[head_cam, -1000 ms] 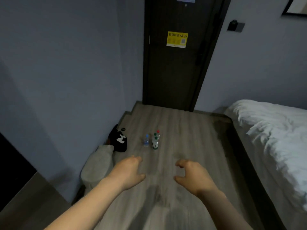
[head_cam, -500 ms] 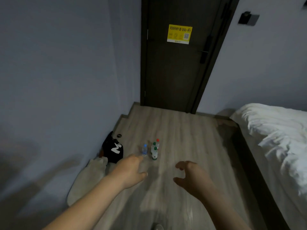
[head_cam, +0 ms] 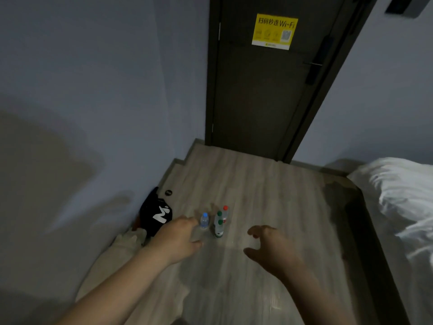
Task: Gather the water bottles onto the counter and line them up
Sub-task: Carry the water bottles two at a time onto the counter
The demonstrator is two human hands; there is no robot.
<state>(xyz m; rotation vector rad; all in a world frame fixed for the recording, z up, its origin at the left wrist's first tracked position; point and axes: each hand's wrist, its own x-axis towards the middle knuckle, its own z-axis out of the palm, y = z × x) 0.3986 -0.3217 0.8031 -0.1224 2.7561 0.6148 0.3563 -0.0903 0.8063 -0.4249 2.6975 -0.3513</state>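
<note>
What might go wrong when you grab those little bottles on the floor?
1. The bottles stand bunched together on the floor, so grabbing one may topple its neighbours.
2. The left hand is nearest the blue-capped bottle; a clumsy bump could roll it toward the black bag.
3. There are four bottles, and only the left hand and the right hand, both empty: carrying all at once may mean drops.

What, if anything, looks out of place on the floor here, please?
The water bottles stand upright in a cluster on the wooden floor, not on a counter. Nothing looks spilled. A black bag lies slumped against the wall.
</note>
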